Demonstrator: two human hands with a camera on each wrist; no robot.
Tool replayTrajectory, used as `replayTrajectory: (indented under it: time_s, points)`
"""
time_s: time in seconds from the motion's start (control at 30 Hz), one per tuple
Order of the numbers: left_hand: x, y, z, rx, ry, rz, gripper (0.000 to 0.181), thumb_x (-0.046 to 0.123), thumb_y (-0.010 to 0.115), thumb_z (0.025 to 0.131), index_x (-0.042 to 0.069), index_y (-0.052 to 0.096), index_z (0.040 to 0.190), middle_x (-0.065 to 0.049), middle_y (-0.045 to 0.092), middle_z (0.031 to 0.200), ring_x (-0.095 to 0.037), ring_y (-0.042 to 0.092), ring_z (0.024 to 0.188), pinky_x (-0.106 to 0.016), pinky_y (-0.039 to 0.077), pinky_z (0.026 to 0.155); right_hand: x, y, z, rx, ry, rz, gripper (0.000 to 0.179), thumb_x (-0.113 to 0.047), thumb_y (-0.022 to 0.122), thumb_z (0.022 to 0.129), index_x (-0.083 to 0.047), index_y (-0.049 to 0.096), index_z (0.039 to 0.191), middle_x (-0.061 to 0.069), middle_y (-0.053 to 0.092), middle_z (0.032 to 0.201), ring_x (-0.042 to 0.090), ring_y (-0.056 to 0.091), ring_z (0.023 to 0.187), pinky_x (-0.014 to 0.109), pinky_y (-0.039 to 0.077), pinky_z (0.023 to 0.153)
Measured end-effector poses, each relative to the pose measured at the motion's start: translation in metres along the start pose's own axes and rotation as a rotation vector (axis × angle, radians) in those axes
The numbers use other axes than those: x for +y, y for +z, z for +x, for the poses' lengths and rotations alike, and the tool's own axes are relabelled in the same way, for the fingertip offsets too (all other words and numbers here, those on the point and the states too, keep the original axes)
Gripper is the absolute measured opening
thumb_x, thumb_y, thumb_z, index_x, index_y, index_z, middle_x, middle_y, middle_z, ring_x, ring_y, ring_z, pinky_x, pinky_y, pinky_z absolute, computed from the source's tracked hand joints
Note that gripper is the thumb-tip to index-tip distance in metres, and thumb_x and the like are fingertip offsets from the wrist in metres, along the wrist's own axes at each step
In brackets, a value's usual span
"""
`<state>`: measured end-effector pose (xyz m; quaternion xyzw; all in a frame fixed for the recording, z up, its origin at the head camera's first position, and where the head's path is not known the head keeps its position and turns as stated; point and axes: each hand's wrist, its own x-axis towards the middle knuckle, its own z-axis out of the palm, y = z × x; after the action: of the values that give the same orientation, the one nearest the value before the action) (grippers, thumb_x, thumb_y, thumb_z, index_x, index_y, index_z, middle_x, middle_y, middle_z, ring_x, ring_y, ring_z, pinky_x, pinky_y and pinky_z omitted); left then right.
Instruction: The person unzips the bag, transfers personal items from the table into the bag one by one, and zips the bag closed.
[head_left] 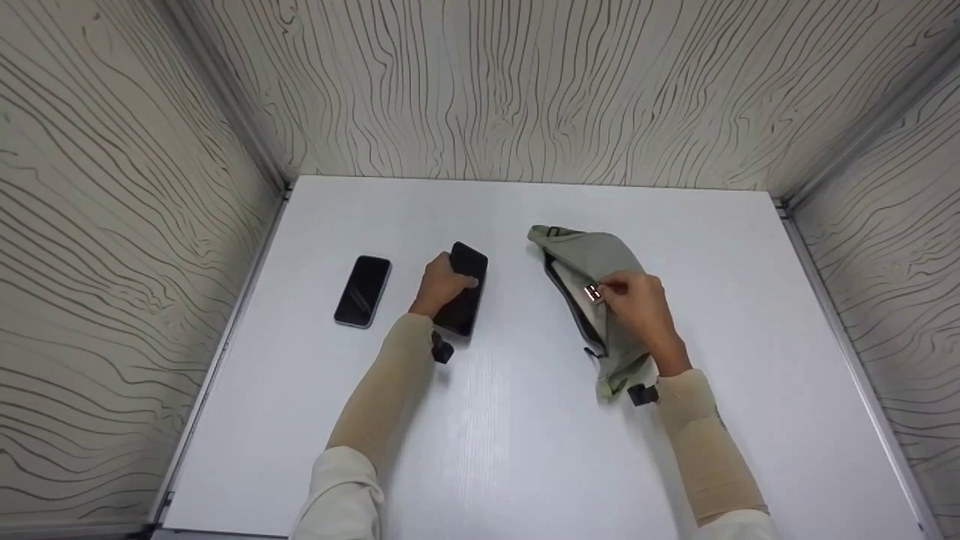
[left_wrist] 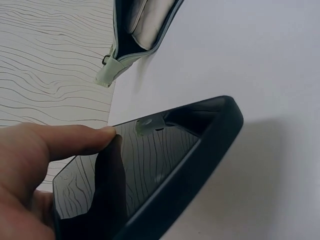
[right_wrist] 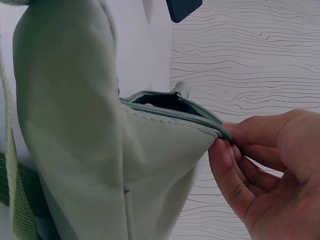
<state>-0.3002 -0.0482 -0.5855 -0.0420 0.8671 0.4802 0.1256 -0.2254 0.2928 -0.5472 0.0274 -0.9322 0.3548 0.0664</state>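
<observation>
In my left hand [head_left: 442, 283] I grip a black smartphone [head_left: 470, 300] by its sides, its glossy face up and the thumb on its edge. The left wrist view shows the phone [left_wrist: 165, 165] tilted, one end raised off the white surface. A pale green waist bag [head_left: 600, 251] lies to the right, its zipped mouth gaping. My right hand [head_left: 637, 300] pinches the rim of that mouth between thumb and fingers, pulling the fabric [right_wrist: 165, 135] outward. Pale items [left_wrist: 152, 22] show inside the bag. A small lit red mark [head_left: 592, 292] shows at the opening.
A second dark phone [head_left: 363, 291] lies flat on the white table [head_left: 487, 427], left of my left hand. Wood-grain patterned panels [head_left: 487, 90] enclose the back and both sides. The bag's strap [right_wrist: 22, 195] hangs beside it in the right wrist view.
</observation>
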Motion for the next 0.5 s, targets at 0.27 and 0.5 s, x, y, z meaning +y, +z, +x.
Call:
replayTrajectory:
  time_s: [0.27, 0.5]
  points:
    - [0.0028, 0.0029, -0.0011, 0.000, 0.007, -0.013, 0.067, 0.018, 0.078, 0.088, -0.012, 0.054, 0.143, -0.028, 0.066, 0.135, -0.041, 0.066, 0.122, -0.051, 0.053, 0.109, 0.0009, -0.0007, -0.0016, 0.002, -0.003, 0.003, 0.015, -0.007, 0.073, 0.098, 0.001, 0.081, 0.107, 0.018, 0.079, 0.101, 0.027, 0.072, 0.087, 0.031, 0.054, 0.072]
    - [0.0087, 0.0059, -0.0031, -0.005, -0.021, -0.022, 0.070, 0.019, 0.078, 0.089, -0.011, 0.052, 0.147, -0.027, 0.065, 0.137, -0.041, 0.065, 0.124, -0.052, 0.052, 0.110, 0.0002, -0.0015, -0.0026, 0.000, -0.004, 0.005, 0.015, -0.008, 0.072, 0.099, 0.001, 0.081, 0.106, 0.017, 0.079, 0.100, 0.027, 0.071, 0.087, 0.033, 0.054, 0.072]
